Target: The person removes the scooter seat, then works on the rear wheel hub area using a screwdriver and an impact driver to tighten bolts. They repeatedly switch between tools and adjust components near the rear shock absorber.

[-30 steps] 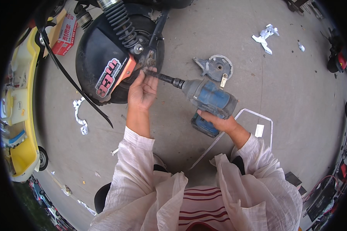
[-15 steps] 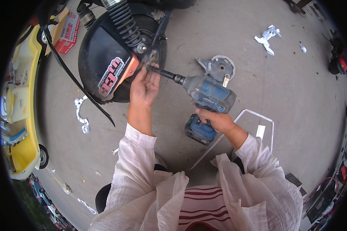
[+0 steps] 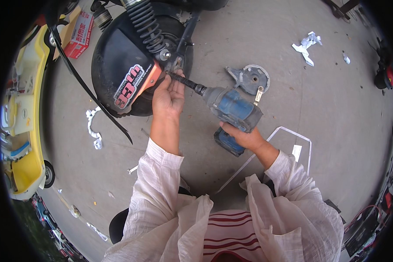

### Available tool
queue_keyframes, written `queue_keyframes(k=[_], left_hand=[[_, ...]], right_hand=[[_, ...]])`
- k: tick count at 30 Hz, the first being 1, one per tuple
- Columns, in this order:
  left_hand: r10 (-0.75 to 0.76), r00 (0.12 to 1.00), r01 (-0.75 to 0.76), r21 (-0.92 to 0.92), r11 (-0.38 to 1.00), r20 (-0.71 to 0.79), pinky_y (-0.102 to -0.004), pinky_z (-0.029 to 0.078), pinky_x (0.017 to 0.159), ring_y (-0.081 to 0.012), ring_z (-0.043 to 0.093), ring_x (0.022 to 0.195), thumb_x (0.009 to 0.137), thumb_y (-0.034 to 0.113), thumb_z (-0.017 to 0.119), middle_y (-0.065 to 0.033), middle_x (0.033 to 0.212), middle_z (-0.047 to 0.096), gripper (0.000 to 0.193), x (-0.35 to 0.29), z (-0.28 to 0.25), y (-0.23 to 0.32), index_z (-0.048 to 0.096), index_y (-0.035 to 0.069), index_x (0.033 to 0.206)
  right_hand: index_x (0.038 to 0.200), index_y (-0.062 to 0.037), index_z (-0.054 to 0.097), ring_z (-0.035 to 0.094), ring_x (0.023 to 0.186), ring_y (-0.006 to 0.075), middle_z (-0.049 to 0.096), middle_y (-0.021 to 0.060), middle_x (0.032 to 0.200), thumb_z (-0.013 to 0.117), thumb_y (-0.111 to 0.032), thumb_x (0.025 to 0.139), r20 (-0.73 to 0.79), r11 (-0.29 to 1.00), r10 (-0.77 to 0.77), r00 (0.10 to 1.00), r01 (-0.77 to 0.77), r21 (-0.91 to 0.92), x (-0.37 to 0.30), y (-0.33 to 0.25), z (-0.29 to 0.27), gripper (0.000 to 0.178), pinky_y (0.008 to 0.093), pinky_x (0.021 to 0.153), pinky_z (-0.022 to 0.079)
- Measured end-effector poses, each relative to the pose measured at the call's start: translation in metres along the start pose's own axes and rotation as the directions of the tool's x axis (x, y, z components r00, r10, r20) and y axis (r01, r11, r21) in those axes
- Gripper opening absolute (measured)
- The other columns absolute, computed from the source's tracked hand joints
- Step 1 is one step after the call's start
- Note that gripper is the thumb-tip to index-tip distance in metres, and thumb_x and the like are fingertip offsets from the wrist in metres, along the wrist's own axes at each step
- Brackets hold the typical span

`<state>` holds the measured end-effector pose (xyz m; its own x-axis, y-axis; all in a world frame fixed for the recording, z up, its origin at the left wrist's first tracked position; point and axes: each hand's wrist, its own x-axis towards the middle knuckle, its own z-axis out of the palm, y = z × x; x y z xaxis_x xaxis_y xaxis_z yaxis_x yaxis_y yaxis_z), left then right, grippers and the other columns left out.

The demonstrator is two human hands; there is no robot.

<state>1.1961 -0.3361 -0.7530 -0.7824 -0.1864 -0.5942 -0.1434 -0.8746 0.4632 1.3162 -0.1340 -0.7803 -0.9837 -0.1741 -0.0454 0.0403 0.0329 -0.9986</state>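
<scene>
My right hand (image 3: 248, 137) grips the handle of a blue and grey cordless impact wrench (image 3: 235, 109). From its nose a long dark socket extension (image 3: 188, 83) points left and up to the metal bracket (image 3: 175, 65) by a wheel hub. My left hand (image 3: 169, 98) is palm up at the far end of the extension, its thumb and fingers closed about the tip. Whatever sits inside the tip is hidden. Just above is a coil-spring shock absorber (image 3: 145, 26), bolted beside the black wheel cover (image 3: 122, 56) with its orange strip and sticker.
A round metal brake plate (image 3: 254, 79) lies on the floor beyond the wrench. A spanner (image 3: 133, 169) lies near my left sleeve. White paper scraps (image 3: 308, 47), a red box (image 3: 81, 35) and a yellow vehicle (image 3: 30, 113) are around. A black curved strip (image 3: 85, 89) hangs at left.
The impact wrench has rolled about its axis and shifted slightly toward the wheel, so less of its battery shows. My left hand stays at the extension's tip. The whole view has shifted slightly.
</scene>
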Motion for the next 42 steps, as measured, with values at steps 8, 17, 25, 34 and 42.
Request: queue_keyframes(k=[8, 17, 25, 34, 42], left_hand=[[0.034, 0.998, -0.03, 0.071, 0.997, -0.056, -0.0451, 0.051, 0.097, -0.0345, 0.06, 0.106, 0.097, 0.001, 0.042, -0.0215, 0.11, 0.057, 0.016, -0.001, 0.007, 0.001, 0.047, -0.007, 0.11], [0.049, 0.995, -0.043, 0.066, 0.997, -0.083, -0.0437, 0.052, 0.097, -0.0363, 0.061, 0.106, 0.096, 0.002, 0.048, -0.0235, 0.112, 0.059, 0.02, -0.002, 0.005, 0.003, 0.049, -0.011, 0.111], [0.31, 0.946, -0.252, 0.387, 0.887, -0.094, -0.0389, 0.053, 0.092, -0.0245, 0.062, 0.099, 0.091, 0.014, 0.063, -0.0167, 0.108, 0.059, 0.027, -0.01, -0.051, 0.031, 0.055, -0.004, 0.11], [0.389, 0.886, -0.463, 0.423, 0.778, 0.254, -0.0356, 0.051, 0.094, -0.0193, 0.063, 0.099, 0.092, 0.008, 0.06, -0.0089, 0.108, 0.065, 0.018, -0.017, -0.037, 0.035, 0.061, 0.0, 0.108], [0.44, 0.861, -0.506, 0.512, 0.694, 0.254, -0.0329, 0.054, 0.087, -0.019, 0.065, 0.095, 0.09, 0.005, 0.062, -0.0087, 0.107, 0.065, 0.018, -0.012, -0.034, 0.029, 0.062, 0.002, 0.108]], right_hand=[[0.1, -0.0026, 0.061, 0.057, 0.079, 0.016, 0.062, 0.0043, 0.087, 0.069, -0.012, 0.081, 0.033, 0.97, -0.164, 0.986, 0.167, -0.177, 0.009, -0.003, -0.011, 0.022, 0.0307, 0.073, 0.047], [0.106, -0.0016, 0.06, 0.06, 0.093, 0.0326, 0.064, 0.0165, 0.101, 0.07, -0.014, 0.076, 0.068, 0.975, -0.074, 0.995, 0.086, -0.204, 0.02, -0.026, -0.022, 0.034, 0.0372, 0.084, 0.047], [0.106, -0.0015, 0.06, 0.062, 0.096, 0.0314, 0.065, 0.0176, 0.103, 0.071, -0.012, 0.074, 0.178, 0.898, -0.16, 0.971, 0.218, -0.383, 0.022, -0.012, -0.036, 0.036, 0.0345, 0.085, 0.048], [0.098, -0.0056, 0.063, 0.055, 0.074, 0.0105, 0.062, 0.0008, 0.085, 0.069, -0.012, 0.082, 0.047, 0.991, 0.131, 0.99, -0.13, -0.036, 0.027, -0.014, -0.027, 0.018, 0.0278, 0.067, 0.047], [0.102, -0.0067, 0.064, 0.061, 0.086, 0.0253, 0.065, 0.0087, 0.098, 0.071, -0.016, 0.079, 0.105, 0.826, -0.379, 0.92, 0.387, -0.41, 0.028, 0.001, -0.038, 0.025, 0.0364, 0.077, 0.048]])
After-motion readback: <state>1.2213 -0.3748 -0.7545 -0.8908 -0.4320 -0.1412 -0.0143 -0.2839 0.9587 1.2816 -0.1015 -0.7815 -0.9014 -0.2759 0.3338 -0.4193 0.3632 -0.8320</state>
